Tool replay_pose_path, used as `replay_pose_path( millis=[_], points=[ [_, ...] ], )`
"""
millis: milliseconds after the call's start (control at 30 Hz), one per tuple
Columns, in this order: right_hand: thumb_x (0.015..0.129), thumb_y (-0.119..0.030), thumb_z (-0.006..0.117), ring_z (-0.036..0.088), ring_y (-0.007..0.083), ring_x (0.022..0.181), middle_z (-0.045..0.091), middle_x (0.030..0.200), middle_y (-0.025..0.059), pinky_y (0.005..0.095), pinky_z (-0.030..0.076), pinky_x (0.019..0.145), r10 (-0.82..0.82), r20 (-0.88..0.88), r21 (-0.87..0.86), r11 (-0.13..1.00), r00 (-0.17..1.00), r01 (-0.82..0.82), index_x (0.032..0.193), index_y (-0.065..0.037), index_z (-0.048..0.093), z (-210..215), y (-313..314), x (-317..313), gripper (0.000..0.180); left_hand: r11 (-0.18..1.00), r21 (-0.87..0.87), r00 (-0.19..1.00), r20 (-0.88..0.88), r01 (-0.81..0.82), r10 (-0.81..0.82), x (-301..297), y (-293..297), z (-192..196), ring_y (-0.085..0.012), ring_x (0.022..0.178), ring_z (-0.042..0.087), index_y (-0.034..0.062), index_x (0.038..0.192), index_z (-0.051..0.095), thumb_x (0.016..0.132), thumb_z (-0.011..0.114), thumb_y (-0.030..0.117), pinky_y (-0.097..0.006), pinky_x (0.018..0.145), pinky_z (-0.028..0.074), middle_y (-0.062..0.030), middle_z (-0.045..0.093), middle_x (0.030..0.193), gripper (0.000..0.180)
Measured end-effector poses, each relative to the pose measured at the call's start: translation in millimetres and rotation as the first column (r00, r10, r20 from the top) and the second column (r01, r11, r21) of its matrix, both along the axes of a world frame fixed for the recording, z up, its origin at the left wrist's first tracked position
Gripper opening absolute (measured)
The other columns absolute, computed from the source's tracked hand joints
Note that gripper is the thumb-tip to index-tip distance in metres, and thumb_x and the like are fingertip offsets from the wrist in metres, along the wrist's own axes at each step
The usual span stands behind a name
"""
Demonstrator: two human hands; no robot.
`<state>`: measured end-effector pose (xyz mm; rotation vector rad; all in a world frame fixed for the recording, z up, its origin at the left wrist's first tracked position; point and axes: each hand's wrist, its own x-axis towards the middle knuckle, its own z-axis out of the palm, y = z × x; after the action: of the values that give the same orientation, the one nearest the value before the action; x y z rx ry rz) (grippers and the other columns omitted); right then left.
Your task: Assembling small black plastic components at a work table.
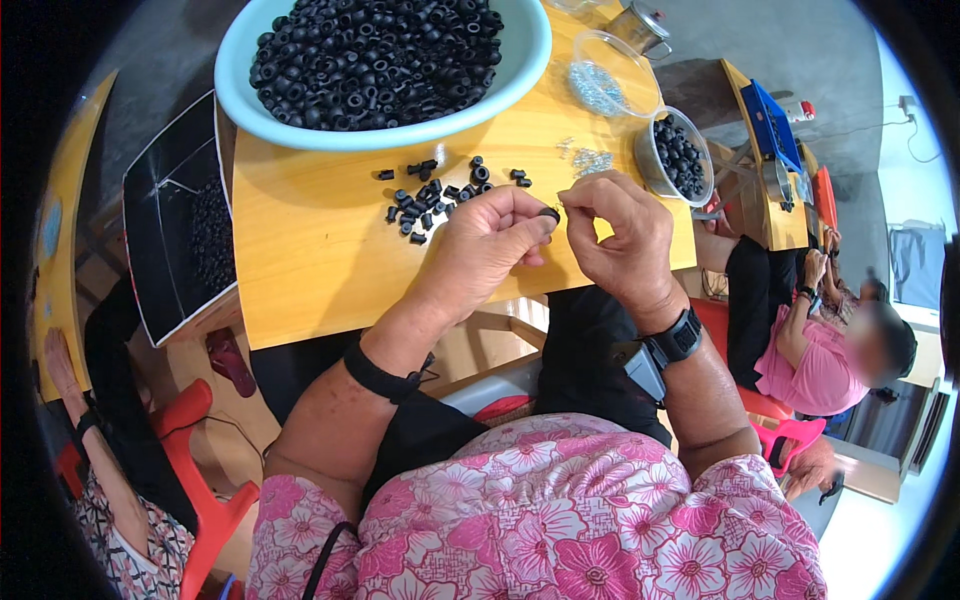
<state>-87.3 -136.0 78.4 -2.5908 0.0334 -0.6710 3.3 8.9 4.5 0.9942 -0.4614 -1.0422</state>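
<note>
A small black piece [549, 214] sits at the tips of the left hand [485, 240], pinched tight by thumb and finger; it's too small to tell which way its long side points. The right hand [628, 235] is just to its right, fingers curled, but I can't tell if they pinch anything. More black bits [430, 197] lie past the left hand on the yellow table [325, 280].

1. No word, label, brand, number or sign can be read anywhere.
2. Red-and-white object [801, 111] by the blue tray [768, 122] — any print on it too small to tell.
3. Dark wristwatch [683, 336] — its face shows nothing legible.
</note>
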Motion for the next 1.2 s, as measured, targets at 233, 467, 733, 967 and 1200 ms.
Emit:
replay_pose_path(
  millis=[233, 467, 733, 967, 1200],
  points=[
    [0.075, 0.005, 0.066, 0.064, 0.0342, 0.074, 0.064, 0.080, 0.0132, 0.0403, 0.053, 0.066, 0.034, -0.011, -0.094, 0.995, 0.999, -0.035, 0.085, -0.004, 0.066, 1.4, 6.1, -1.6, 0.014, 0.999, -0.021, 0.999, 0.030, -0.032, 0.033, 0.4, -2.6, -4.1, -0.0044, 0.082, 0.060, 0.0045, 0.103, 0.064, 0.098, 0.064, 0.016, -0.022, 0.074, 0.054, 0.0017, 0.065, 0.091, 0.012],
    [0.077, 0.006, 0.065, 0.067, 0.0309, 0.076, 0.067, 0.086, 0.0142, 0.0358, 0.053, 0.068, 0.064, -0.065, 0.066, 0.996, 0.996, -0.060, 0.097, -0.004, 0.070, 1.9, 4.0, -8.3, 0.023, 0.999, -0.017, 0.998, 0.053, -0.029, 0.029, 0.9, -1.0, -5.7, -0.0054, 0.083, 0.061, 0.0036, 0.104, 0.063, 0.099, 0.063, 0.016, -0.023, 0.076, 0.055, 0.0006, 0.065, 0.093, 0.014],
    [0.078, 0.007, 0.067, 0.069, 0.0234, 0.079, 0.070, 0.088, 0.0125, 0.0314, 0.054, 0.071, -0.133, -0.103, 0.356, 0.920, 0.986, 0.162, 0.099, -0.001, 0.072, -6.8, 11.3, -15.0, 0.022, 0.999, -0.020, 1.000, 0.007, -0.026, 0.026, 1.4, 0.7, -2.4, -0.0053, 0.086, 0.061, 0.0045, 0.107, 0.062, 0.099, 0.062, 0.016, -0.025, 0.077, 0.057, 0.0007, 0.063, 0.095, 0.013],
    [0.079, 0.004, 0.071, 0.068, 0.0168, 0.082, 0.070, 0.087, 0.0086, 0.0291, 0.053, 0.075, -0.047, -0.156, 0.361, 0.927, 0.987, 0.101, 0.098, 0.000, 0.073, -6.8, 9.0, -16.2, 0.020, 0.999, -0.035, 0.999, -0.005, -0.036, 0.036, 1.5, 0.5, -2.2, -0.0057, 0.085, 0.062, 0.0039, 0.106, 0.062, 0.098, 0.062, 0.013, -0.024, 0.076, 0.056, 0.0004, 0.065, 0.096, 0.011],
    [0.079, 0.007, 0.069, 0.067, 0.0175, 0.082, 0.070, 0.087, 0.0095, 0.0286, 0.052, 0.074, -0.118, -0.186, 0.446, 0.874, 0.975, 0.191, 0.097, 0.000, 0.074, -22.7, -12.8, -0.5, 0.019, 0.998, 0.034, 0.993, 0.101, 0.056, -0.059, -0.9, 3.0, 2.5, -0.0065, 0.080, 0.061, 0.0028, 0.100, 0.064, 0.095, 0.065, 0.011, -0.024, 0.072, 0.054, 0.0012, 0.065, 0.091, 0.009]
  ],
)
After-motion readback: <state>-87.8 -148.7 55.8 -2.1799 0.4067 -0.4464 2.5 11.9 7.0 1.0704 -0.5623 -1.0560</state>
